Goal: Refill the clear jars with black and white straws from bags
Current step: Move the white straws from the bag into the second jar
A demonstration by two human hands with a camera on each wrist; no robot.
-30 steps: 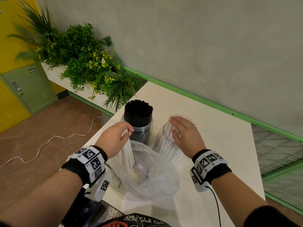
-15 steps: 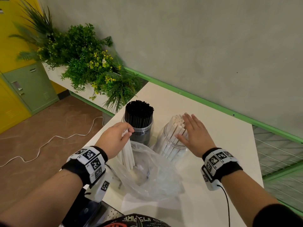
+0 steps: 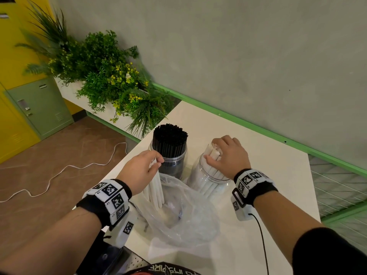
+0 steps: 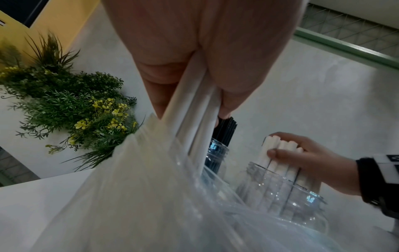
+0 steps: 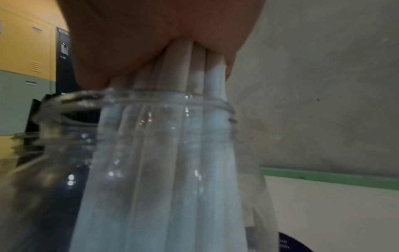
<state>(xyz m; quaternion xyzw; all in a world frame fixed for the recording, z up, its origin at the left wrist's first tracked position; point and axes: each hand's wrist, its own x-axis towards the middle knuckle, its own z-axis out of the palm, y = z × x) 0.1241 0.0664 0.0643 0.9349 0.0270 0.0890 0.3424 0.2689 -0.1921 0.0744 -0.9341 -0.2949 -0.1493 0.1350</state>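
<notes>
White tabletop [image 3: 268,175] set against a grey wall carries everything, with a leafy planter [image 3: 103,76] beyond its far left corner. Curled round a bunch of white straws [image 3: 155,187], the left hand [image 3: 139,171] holds them upright in the mouth of a clear plastic bag [image 3: 188,215] lying on the table, just in front of a jar of black straws [image 3: 169,149]. Beside it, the right hand [image 3: 228,155] grips the tops of white straws standing in the second clear jar [image 3: 208,179].
</notes>
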